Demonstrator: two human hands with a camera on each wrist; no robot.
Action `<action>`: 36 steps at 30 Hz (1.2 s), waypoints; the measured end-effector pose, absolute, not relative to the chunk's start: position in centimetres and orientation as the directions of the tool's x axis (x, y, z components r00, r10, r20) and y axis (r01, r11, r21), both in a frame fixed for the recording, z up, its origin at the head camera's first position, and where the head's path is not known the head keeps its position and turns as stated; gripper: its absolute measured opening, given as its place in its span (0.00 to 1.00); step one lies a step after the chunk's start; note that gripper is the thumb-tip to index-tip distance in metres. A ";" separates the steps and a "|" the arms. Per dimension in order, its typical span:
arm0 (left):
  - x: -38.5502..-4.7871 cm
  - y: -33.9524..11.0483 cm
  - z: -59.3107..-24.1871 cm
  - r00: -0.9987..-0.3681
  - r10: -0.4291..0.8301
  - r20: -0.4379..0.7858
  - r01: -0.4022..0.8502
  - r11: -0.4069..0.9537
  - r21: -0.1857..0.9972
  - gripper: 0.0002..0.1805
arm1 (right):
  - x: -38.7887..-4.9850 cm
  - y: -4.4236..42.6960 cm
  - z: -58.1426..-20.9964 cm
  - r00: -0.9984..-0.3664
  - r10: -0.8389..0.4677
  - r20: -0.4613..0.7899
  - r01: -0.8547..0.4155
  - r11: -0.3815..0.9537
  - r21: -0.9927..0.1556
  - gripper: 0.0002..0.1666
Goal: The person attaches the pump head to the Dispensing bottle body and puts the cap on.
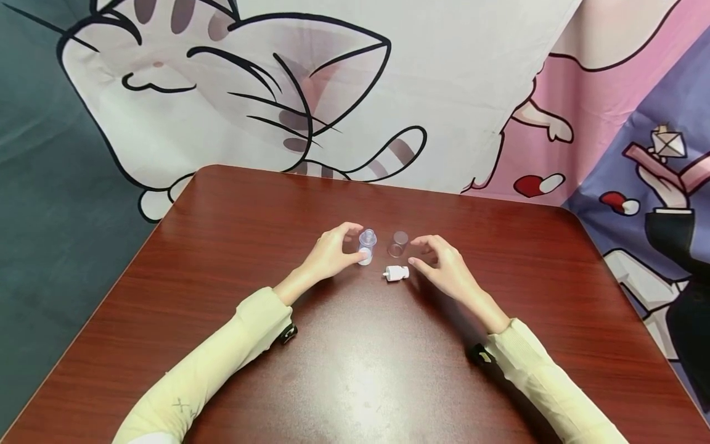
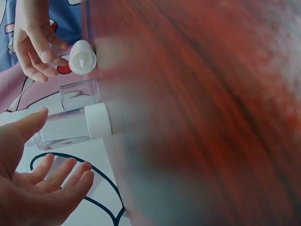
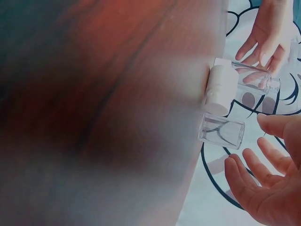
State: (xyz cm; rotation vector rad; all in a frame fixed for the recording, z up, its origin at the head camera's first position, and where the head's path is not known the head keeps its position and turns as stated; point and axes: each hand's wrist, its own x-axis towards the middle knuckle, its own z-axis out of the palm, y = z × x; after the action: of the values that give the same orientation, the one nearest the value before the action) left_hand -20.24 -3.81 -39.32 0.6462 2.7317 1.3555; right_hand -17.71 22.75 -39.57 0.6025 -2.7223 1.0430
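Note:
A clear bottle (image 1: pixel 367 239) with a white base (image 2: pixel 98 120) stands upright on the table. My left hand (image 1: pixel 331 253) curves loosely around its left side, thumb in front and fingers behind, without gripping it; whether the thumb touches it I cannot tell. Just right of the bottle is a clear, cup-like cap (image 1: pixel 397 245), also upright. Nearer to me a white pump head (image 1: pixel 396 273) lies on its side, its thin nozzle pointing left. My right hand (image 1: pixel 448 266) hovers right of the cap and pump head, with thumb and fingers apart and nothing between them.
The brown wooden table (image 1: pixel 355 345) extends all round the small parts. Behind its far edge hangs a cloth (image 1: pixel 455 74) printed with cartoon figures. Both forearms reach in from the near side, with a dark device (image 1: pixel 288 333) at the left cuff.

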 end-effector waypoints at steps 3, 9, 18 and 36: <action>-20.3 -3.7 -39.3 -0.913 0.379 0.155 0.351 0.533 0.770 0.30 | -17.7 22.7 -39.5 -0.911 -0.311 0.269 -0.411 0.676 -0.612 0.20; -20.4 -3.3 -39.3 -0.911 0.388 0.139 0.336 0.504 0.795 0.30 | -17.6 22.6 -39.3 -0.921 -0.327 0.214 -0.386 0.682 -0.621 0.20; -20.8 -3.0 -39.6 -0.915 0.390 0.108 0.301 0.479 0.825 0.31 | -17.5 22.5 -39.4 -0.915 -0.350 0.202 -0.396 0.677 -0.621 0.20; -20.9 -2.5 -39.7 -0.922 0.377 0.091 0.263 0.436 0.861 0.28 | -17.9 21.8 -39.8 -0.897 -0.406 0.173 -0.415 0.640 -0.647 0.20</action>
State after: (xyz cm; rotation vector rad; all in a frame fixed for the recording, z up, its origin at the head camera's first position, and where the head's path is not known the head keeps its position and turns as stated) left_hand -20.91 -2.55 -39.65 0.5740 2.5625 1.5046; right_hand -17.90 21.81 -39.80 0.7091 -2.8339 1.1227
